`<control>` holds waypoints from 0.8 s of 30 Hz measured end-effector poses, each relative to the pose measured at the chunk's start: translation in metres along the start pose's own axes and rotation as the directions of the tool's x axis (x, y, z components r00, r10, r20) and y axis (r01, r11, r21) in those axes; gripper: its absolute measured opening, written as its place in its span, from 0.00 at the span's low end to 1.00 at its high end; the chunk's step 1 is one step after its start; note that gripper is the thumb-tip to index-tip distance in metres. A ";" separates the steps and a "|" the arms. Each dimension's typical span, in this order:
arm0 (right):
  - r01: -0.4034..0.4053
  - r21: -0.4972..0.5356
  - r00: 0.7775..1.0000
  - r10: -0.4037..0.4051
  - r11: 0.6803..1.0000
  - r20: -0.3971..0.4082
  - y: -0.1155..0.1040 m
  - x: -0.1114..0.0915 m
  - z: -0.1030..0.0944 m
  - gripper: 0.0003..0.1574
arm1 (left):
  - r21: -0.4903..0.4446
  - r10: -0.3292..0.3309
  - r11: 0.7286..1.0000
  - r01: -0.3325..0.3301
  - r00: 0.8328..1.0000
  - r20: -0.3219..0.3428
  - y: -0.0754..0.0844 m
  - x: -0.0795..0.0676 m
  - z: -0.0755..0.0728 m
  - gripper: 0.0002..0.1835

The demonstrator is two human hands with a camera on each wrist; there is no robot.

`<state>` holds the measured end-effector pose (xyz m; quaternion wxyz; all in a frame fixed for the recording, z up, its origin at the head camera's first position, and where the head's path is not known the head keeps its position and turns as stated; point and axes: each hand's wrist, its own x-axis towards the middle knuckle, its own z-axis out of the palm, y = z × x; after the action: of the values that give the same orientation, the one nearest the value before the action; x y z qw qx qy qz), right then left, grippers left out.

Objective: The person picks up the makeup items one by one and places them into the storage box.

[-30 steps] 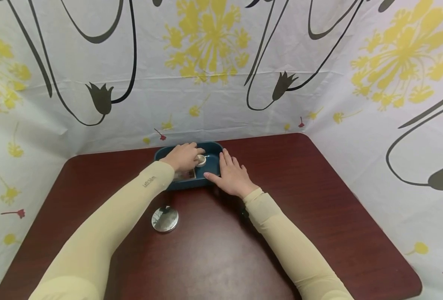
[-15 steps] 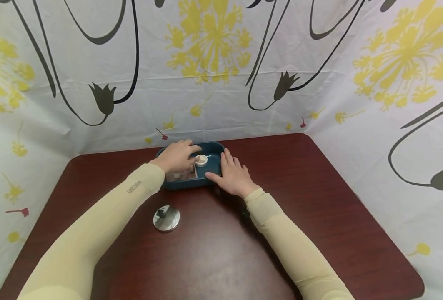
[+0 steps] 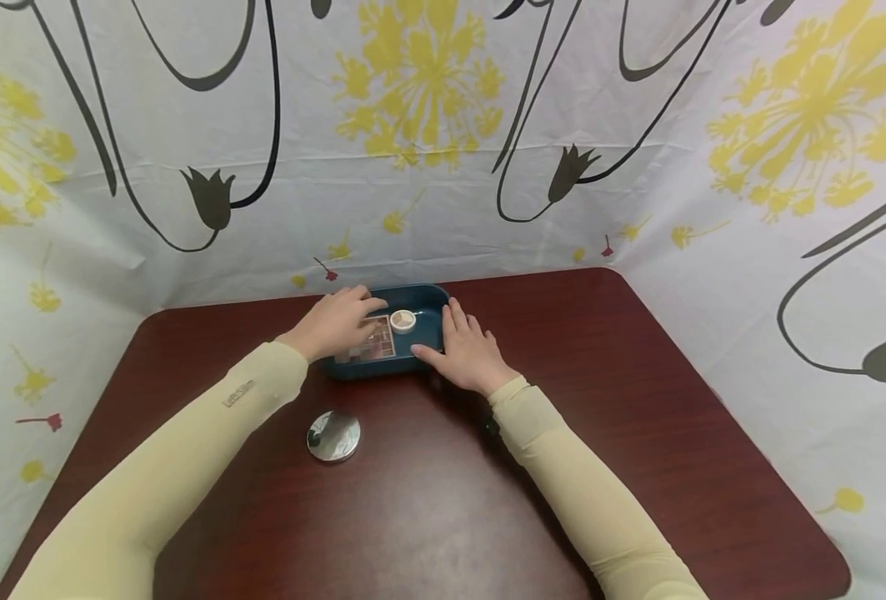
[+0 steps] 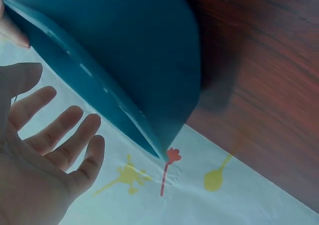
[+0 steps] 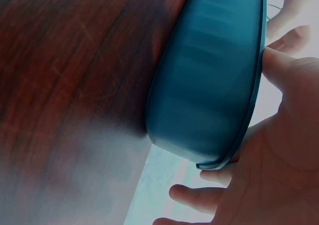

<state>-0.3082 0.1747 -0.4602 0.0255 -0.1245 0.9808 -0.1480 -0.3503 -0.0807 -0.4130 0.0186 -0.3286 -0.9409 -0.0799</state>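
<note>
A blue tray (image 3: 429,340) stands near the table's far edge. Inside it lie a small round white-rimmed compact (image 3: 402,322) with beige sections and a flat palette (image 3: 382,340) of small brownish squares. Over the tray's left part is my left hand (image 3: 332,325), fingers loosely bent and apart; it covers part of the palette. In the left wrist view, nothing is held by this left hand (image 4: 60,160). My right hand (image 3: 470,354) rests on the tray's right end, fingers along the rim and thumb at the front edge. The right wrist view shows the thumb touching the rim (image 5: 255,93).
On the dark red table (image 3: 600,400), nearer to me and left of the middle, lies a round, shiny, mirror-like disc (image 3: 333,436). A patterned white cloth (image 3: 443,225) hangs close behind the tray and along both sides.
My left hand has drawn leftward, away from the round compact, leaving it in the tray and uncovering more of the palette. The right hand stays on the tray's end.
</note>
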 end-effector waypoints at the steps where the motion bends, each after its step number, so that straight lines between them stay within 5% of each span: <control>1: 0.000 0.002 1.000 0.000 1.000 -0.003 0.000 0.000 0.000 0.66 | 0.003 0.000 1.000 0.000 1.000 -0.002 -0.001 -0.003 0.000 0.24; 12: -0.010 0.003 1.000 0.010 1.000 -0.005 -0.002 -0.001 -0.001 0.65 | 0.025 0.046 0.999 -0.044 0.995 -0.087 0.004 -0.036 -0.003 0.22; 24: 0.005 0.019 1.000 -0.004 1.000 -0.011 -0.002 -0.003 -0.002 0.65 | -0.049 0.017 0.998 -0.029 0.970 -0.243 -0.001 -0.074 0.001 0.20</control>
<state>-0.3052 0.1741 -0.4576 0.0212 -0.1257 0.9791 -0.1582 -0.2934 -0.1269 -0.4203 0.1258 -0.3276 -0.9253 -0.1436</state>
